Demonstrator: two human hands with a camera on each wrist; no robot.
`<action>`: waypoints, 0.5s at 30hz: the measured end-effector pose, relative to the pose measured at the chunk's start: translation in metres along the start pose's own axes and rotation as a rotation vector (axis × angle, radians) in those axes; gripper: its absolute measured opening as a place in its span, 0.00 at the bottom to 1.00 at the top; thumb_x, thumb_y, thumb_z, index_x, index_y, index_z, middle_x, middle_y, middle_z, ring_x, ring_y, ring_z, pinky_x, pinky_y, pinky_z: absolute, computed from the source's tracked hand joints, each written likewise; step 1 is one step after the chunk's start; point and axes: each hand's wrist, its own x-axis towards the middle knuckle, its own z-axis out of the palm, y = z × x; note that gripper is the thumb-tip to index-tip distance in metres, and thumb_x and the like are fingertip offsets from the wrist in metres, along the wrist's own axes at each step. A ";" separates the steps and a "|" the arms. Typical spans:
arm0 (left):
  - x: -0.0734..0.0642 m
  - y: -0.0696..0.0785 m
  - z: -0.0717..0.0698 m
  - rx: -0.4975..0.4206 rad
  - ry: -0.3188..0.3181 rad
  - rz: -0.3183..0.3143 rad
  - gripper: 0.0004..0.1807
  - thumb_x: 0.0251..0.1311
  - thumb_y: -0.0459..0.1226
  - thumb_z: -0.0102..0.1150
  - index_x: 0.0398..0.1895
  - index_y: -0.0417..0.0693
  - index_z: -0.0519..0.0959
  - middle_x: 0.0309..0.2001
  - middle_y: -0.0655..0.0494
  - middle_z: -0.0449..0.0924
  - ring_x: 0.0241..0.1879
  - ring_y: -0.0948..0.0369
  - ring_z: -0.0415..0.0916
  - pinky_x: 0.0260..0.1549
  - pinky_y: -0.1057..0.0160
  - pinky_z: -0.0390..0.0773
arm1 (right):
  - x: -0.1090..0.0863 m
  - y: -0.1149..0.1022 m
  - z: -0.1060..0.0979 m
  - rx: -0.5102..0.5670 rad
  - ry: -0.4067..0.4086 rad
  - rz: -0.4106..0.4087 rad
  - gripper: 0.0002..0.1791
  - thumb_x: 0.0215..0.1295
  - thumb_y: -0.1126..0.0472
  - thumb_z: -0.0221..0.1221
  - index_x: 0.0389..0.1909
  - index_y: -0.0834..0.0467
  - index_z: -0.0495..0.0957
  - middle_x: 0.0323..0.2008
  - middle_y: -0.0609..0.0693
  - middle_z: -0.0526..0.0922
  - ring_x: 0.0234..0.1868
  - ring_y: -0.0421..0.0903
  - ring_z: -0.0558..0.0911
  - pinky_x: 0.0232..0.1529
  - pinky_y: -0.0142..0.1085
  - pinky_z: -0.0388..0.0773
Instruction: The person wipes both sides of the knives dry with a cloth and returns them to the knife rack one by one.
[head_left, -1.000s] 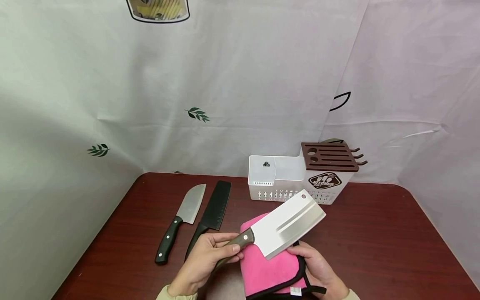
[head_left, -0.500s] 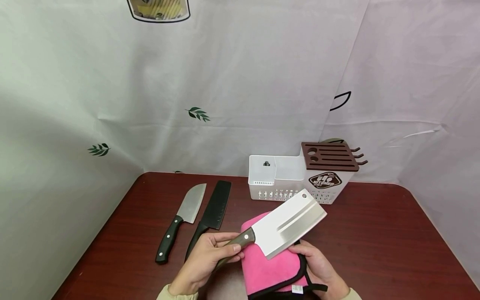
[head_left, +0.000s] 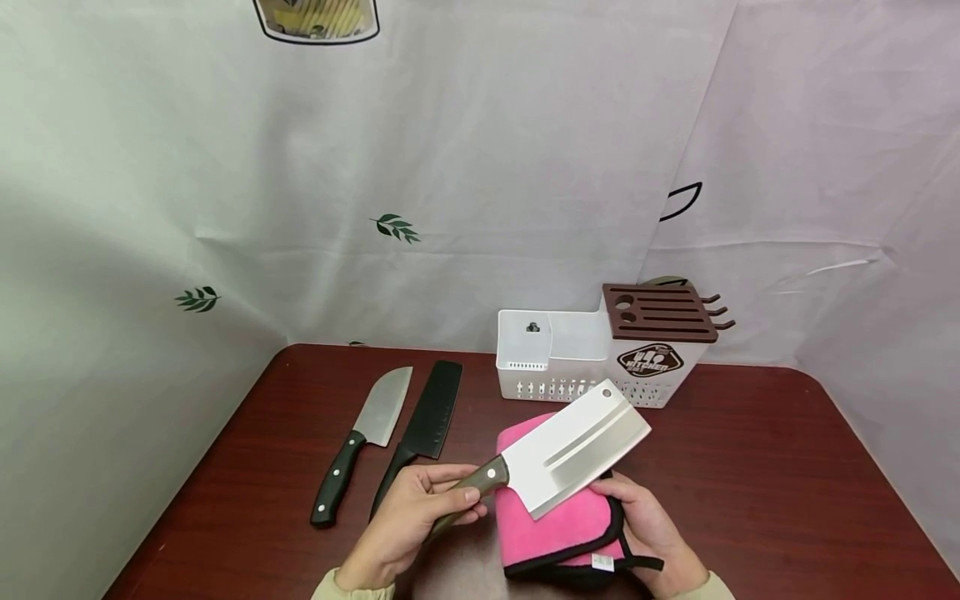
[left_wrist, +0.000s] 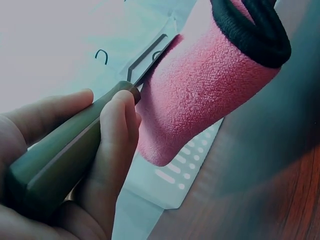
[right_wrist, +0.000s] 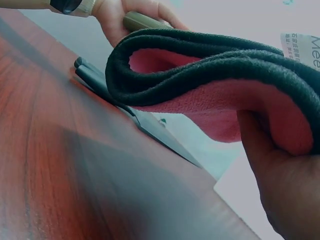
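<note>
A cleaver (head_left: 581,442) with a broad steel blade and a greenish-brown riveted handle is tilted up to the right above the table. My left hand (head_left: 420,512) grips its handle (left_wrist: 65,155), thumb on one side and fingers on the other. Behind the blade is a folded pink cloth (head_left: 555,533) with black edging and a small white label. My right hand (head_left: 651,527) holds this cloth by its right side, its thumb near the blade's lower edge. In the right wrist view, part of that hand (right_wrist: 285,185) is hidden by the cloth's folds (right_wrist: 215,105).
Two knives lie to the left on the dark red table (head_left: 795,475): one with a steel blade (head_left: 384,408) and black handle, one all black (head_left: 435,408). A white perforated kitchen rack (head_left: 551,387) with a brown slotted top (head_left: 660,312) stands behind, near the light curtain (head_left: 487,150).
My right hand has shifted the pink cloth slightly to the right and farther from me, behind the blade. The cleaver and my left hand have stayed almost still.
</note>
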 end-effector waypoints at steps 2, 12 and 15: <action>0.000 0.000 0.000 -0.002 0.001 0.000 0.26 0.61 0.29 0.67 0.59 0.22 0.73 0.46 0.37 0.85 0.35 0.58 0.87 0.41 0.61 0.84 | 0.000 -0.002 -0.001 0.007 0.004 -0.001 0.19 0.80 0.68 0.32 0.56 0.56 0.71 0.59 0.55 0.79 0.62 0.50 0.77 0.64 0.46 0.73; -0.001 0.001 0.001 -0.016 -0.001 0.011 0.25 0.62 0.27 0.65 0.60 0.20 0.72 0.45 0.36 0.85 0.34 0.57 0.87 0.40 0.62 0.85 | -0.003 -0.012 -0.005 0.010 0.010 -0.020 0.20 0.80 0.67 0.31 0.55 0.56 0.72 0.58 0.54 0.80 0.61 0.50 0.78 0.64 0.46 0.73; -0.001 0.002 0.000 -0.012 -0.002 0.015 0.25 0.62 0.27 0.64 0.60 0.20 0.72 0.44 0.37 0.85 0.34 0.58 0.87 0.40 0.62 0.85 | -0.004 -0.016 -0.006 -0.005 0.032 -0.040 0.20 0.80 0.67 0.31 0.53 0.56 0.73 0.56 0.54 0.81 0.59 0.49 0.79 0.62 0.44 0.75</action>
